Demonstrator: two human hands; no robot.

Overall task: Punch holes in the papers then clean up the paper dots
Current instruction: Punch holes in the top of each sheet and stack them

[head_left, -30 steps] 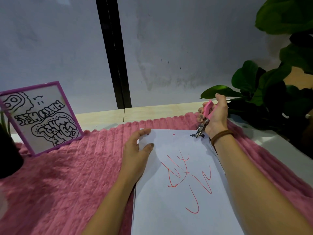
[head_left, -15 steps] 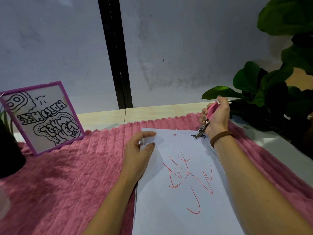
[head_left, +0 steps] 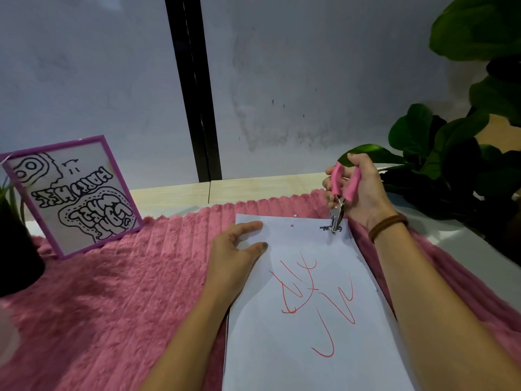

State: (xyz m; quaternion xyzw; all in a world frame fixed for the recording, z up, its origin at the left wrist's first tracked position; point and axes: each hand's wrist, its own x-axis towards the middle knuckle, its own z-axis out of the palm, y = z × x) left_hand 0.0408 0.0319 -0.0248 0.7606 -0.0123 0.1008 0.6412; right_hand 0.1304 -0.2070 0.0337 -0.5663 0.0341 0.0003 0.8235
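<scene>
A stack of white papers (head_left: 304,320) with red scribbles lies on a pink fluffy mat (head_left: 118,300). My right hand (head_left: 363,190) grips a pink-handled hole punch (head_left: 339,198), its metal jaws at the papers' far right corner. The handles stand spread apart. My left hand (head_left: 236,249) presses on the papers' far left corner with straight fingers. One punched hole (head_left: 292,225) shows near the top edge. A small white paper dot (head_left: 295,215) lies on the mat just beyond the papers.
A purple-framed picture (head_left: 70,193) leans at the left on the mat. A dark pot (head_left: 17,249) stands at the far left edge. A leafy green plant (head_left: 456,153) crowds the right side. A wall and a black frame rise behind the wooden ledge (head_left: 174,193).
The punch handles have spread apart in my right hand; earlier they were squeezed together. My left hand stays on the papers.
</scene>
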